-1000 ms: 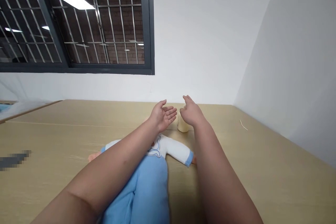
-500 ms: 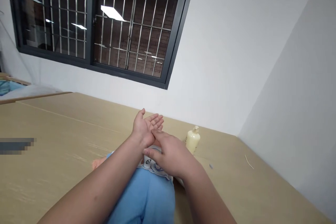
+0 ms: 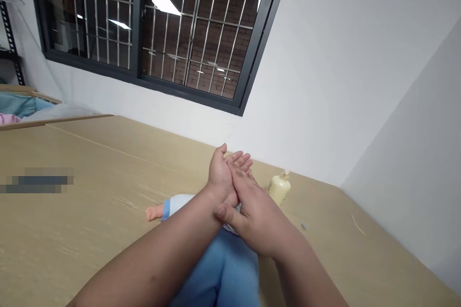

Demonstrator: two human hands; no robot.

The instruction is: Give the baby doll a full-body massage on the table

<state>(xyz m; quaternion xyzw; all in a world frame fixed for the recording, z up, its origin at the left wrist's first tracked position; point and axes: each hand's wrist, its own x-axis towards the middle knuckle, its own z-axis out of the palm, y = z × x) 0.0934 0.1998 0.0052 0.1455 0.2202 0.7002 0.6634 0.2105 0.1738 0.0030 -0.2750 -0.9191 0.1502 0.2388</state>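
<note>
My left hand (image 3: pixel 222 176) is held palm up above the table, fingers spread and pointing away. My right hand (image 3: pixel 252 211) lies across it, its fingers pressed flat on the left palm. Neither hand holds an object. Under my forearms lies a baby doll (image 3: pixel 173 205) in a blue and white suit, one small arm sticking out to the left; its head is hidden by my hands. A pale yellow pump bottle (image 3: pixel 280 187) stands upright on the table just right of my hands.
The light wooden table (image 3: pixel 90 201) reaches the white wall at the back and right. A barred dark window (image 3: pixel 154 29) is above. Folded blue and pink cloth (image 3: pixel 18 108) lies at far left. A thin pale strip (image 3: pixel 357 224) and a tiny blue speck (image 3: pixel 303 226) lie at right.
My right hand left the bottle, came over to my left palm and slid further along it. The camera view swung left and up, bringing the bottle into sight.
</note>
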